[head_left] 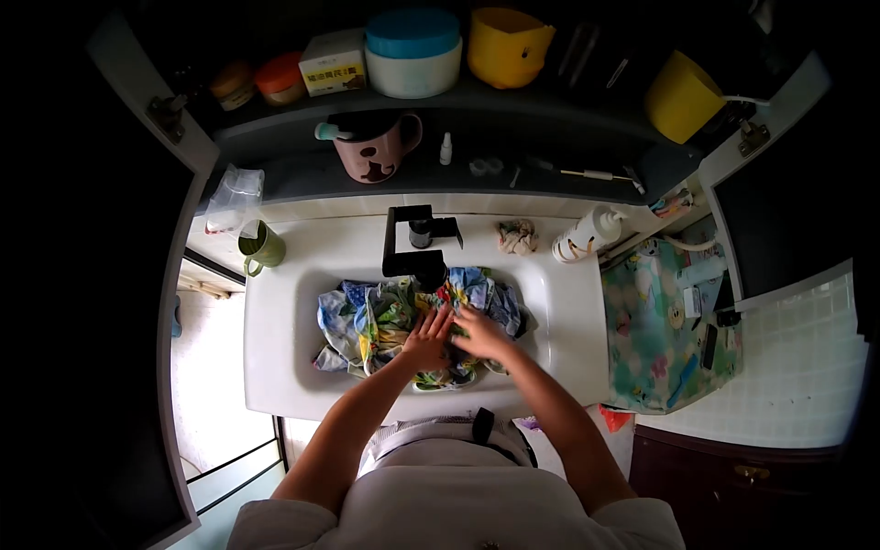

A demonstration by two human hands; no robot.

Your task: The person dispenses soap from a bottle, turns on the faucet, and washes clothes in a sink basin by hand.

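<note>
Cloth (pixel 380 316) lies bunched in the sink (pixel 275 362) under the tap (pixel 412 264), your left hand (pixel 428 341) flat on it, unclenched. Your right hand (pixel 481 333) sits alongside, its grip unclear.

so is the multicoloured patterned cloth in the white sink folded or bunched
Bunched, not folded: the multicoloured patterned cloth lies in irregular creases inside the white sink, under the left hand.
</note>
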